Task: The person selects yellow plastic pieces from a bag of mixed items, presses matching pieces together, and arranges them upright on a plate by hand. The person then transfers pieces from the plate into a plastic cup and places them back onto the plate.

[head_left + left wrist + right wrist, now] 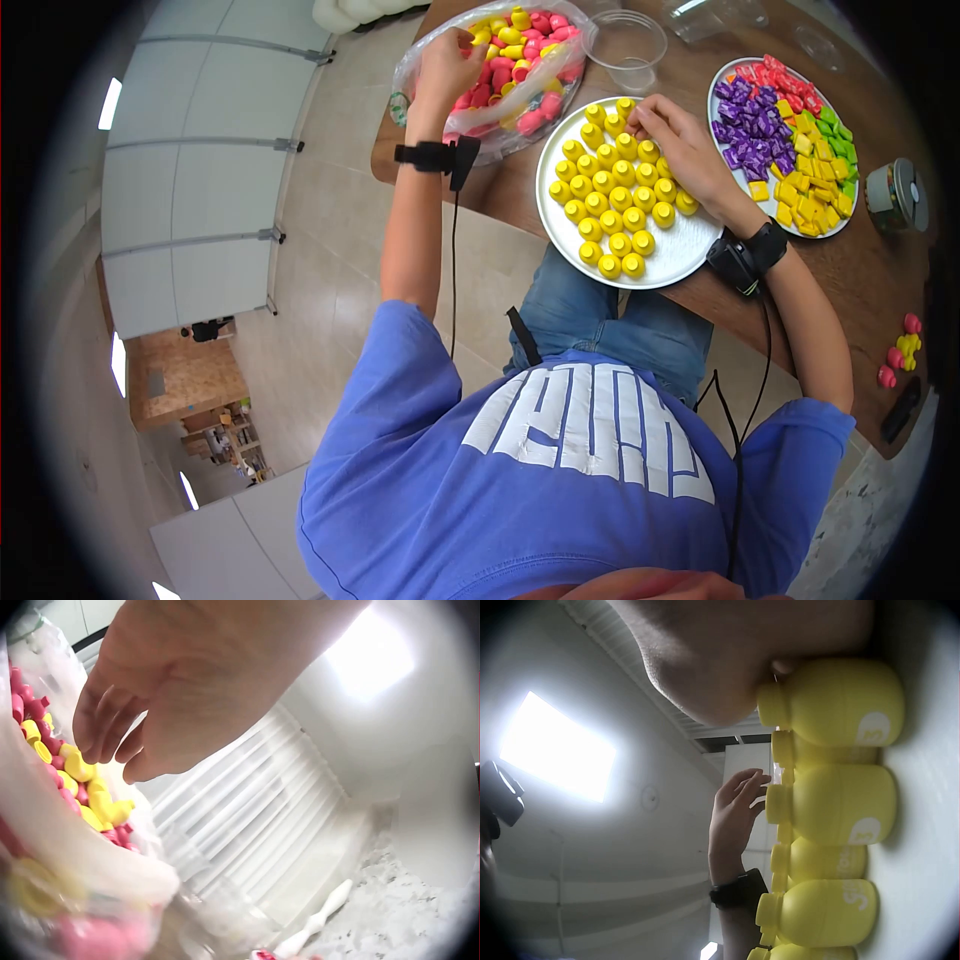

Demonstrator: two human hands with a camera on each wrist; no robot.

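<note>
My left hand (448, 75) hovers over a clear plastic bag (400, 80) of pink and yellow pieces. In the left wrist view its fingers hang loosely bent beside the yellow pieces (79, 766), with nothing visible in them. On a round white plate (690, 262) yellow bottles (622, 173) stand upright, close together. My right hand (690, 160) is over the plate's upper right part, its bent fingers beside the bottles there. In the right wrist view that hand (705, 652) lies against the caps of a yellow bottle (847, 701); its fingertips are mostly hidden, so a grip cannot be told.
Right of the plate, a second plate (716, 120) holds purple, red, yellow and green wrapped pieces. Clear plastic cups (625, 45) stand behind. A jar (897, 195), pink and yellow pieces (895, 357) and a dark object (901, 410) sit along the table's right side.
</note>
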